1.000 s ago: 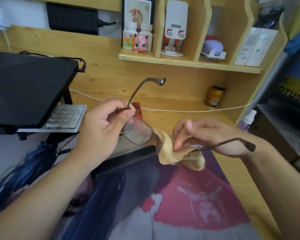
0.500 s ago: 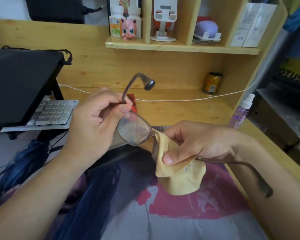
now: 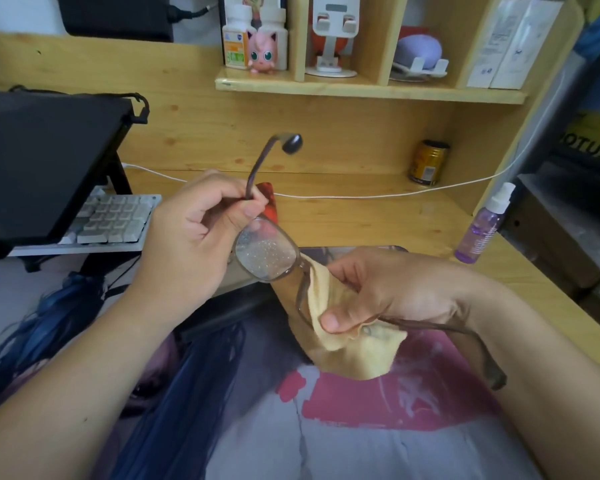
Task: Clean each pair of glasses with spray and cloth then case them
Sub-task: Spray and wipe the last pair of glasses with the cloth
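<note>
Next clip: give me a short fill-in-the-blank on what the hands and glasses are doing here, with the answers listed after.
1. The left hand holds the glasses by one ____.
2. The right hand wraps a ____ cloth over one lens.
3. The bare lens is dotted with ____.
4. The spray bottle stands on the desk to the ____ of both hands.

Answers: arm; yellow; droplets; right

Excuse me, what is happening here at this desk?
A person is cleaning glasses. The left hand holds them by one temple, and the right hand pinches a yellow cloth over one lens. The other lens is speckled with droplets. The spray bottle stands on the desk to the right.
</note>
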The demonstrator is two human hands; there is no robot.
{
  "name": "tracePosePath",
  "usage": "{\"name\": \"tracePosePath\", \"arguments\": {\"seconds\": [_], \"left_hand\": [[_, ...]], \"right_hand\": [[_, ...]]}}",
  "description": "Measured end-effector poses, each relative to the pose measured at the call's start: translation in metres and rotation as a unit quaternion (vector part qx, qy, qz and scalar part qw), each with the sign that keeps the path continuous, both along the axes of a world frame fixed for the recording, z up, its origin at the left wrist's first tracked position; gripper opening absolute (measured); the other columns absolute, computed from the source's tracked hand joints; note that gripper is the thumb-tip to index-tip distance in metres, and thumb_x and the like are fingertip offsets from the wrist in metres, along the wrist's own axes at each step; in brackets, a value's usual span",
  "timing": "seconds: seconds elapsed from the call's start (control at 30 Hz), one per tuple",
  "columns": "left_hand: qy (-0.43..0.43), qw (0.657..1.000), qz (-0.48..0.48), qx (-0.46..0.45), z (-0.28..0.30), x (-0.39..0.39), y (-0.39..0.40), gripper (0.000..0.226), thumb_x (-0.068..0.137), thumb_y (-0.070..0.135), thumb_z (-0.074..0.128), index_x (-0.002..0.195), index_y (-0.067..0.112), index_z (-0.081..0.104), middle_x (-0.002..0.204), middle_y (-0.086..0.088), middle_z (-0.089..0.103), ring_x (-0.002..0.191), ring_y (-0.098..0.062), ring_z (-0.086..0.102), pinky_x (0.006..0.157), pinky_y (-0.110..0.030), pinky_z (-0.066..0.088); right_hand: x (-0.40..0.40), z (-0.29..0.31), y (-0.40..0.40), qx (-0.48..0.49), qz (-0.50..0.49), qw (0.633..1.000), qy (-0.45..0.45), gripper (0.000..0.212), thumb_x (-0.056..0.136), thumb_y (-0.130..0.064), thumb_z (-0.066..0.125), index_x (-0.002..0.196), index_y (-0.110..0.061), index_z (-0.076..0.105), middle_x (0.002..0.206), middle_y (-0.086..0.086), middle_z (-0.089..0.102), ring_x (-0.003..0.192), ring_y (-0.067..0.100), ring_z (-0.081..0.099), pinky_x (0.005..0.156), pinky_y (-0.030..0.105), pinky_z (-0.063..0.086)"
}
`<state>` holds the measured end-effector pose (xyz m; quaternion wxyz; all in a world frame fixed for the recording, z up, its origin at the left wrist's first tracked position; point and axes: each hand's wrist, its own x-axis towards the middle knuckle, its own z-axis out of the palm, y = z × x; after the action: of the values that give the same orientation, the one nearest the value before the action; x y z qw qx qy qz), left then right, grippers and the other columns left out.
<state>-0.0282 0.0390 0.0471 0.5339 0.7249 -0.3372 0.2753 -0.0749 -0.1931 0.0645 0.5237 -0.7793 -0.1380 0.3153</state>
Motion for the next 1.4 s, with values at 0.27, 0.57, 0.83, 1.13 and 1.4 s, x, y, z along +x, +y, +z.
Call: {"name": "tracePosePath", "arguments": {"seconds": [0.27,0.57,0.83,1.13,1.4], "left_hand": [[0.024,1.0,-0.007,-0.009,-0.003,0.001,-0.002,0.007,0.098,0.017,0.06,0.095,0.016,0.067,0.097,0.0,0.068,0.087,-0.009,0.068,0.083,-0.024,0.053],[0.039,0.999,-0.002,-0.029,0.0,-0.003,-0.005,0.013,0.096,0.013,0.065,0.093,0.025,0.068,0.095,0.002,0.07,0.091,-0.008,0.067,0.084,-0.021,0.05],[0.053,0.998,0.0,-0.029,0.0,-0.001,-0.003,0.018,0.096,0.006,0.064,0.094,0.023,0.068,0.094,-0.004,0.07,0.082,-0.001,0.067,0.081,-0.017,0.051],[0.042,0.999,-0.002,-0.032,0.001,-0.006,-0.007,0.018,0.096,0.005,0.064,0.092,0.022,0.068,0.086,0.001,0.069,0.089,-0.008,0.067,0.086,-0.025,0.052],[0.049,0.998,-0.013,-0.042,0.001,-0.004,-0.004,0.013,0.097,0.01,0.063,0.094,0.022,0.068,0.091,-0.006,0.069,0.073,-0.008,0.068,0.08,-0.027,0.053]], "right_hand": [[-0.002,-0.004,-0.006,0.075,0.01,0.996,0.05,0.016,0.093,0.002,0.059,0.108,0.003,0.065,0.092,0.018,0.069,0.077,0.026,0.067,0.061,0.03,0.053],[-0.007,-0.007,0.012,0.083,-0.066,0.993,0.043,0.014,0.081,0.006,0.075,0.085,-0.007,0.07,0.076,0.009,0.071,0.066,0.018,0.069,0.063,0.025,0.057],[-0.015,0.0,0.008,0.152,-0.059,0.984,0.074,0.015,0.096,0.011,0.054,0.107,0.004,0.061,0.077,0.007,0.07,0.055,0.01,0.068,0.046,0.018,0.051],[-0.017,-0.004,0.022,0.12,-0.07,0.99,0.021,0.015,0.09,0.009,0.06,0.087,-0.005,0.067,0.078,0.007,0.073,0.066,0.014,0.07,0.064,0.023,0.057],[-0.017,-0.007,0.021,0.112,-0.131,0.984,-0.037,0.01,0.081,-0.01,0.062,0.071,-0.009,0.066,0.069,0.013,0.056,0.06,0.021,0.054,0.057,0.028,0.045]]}}
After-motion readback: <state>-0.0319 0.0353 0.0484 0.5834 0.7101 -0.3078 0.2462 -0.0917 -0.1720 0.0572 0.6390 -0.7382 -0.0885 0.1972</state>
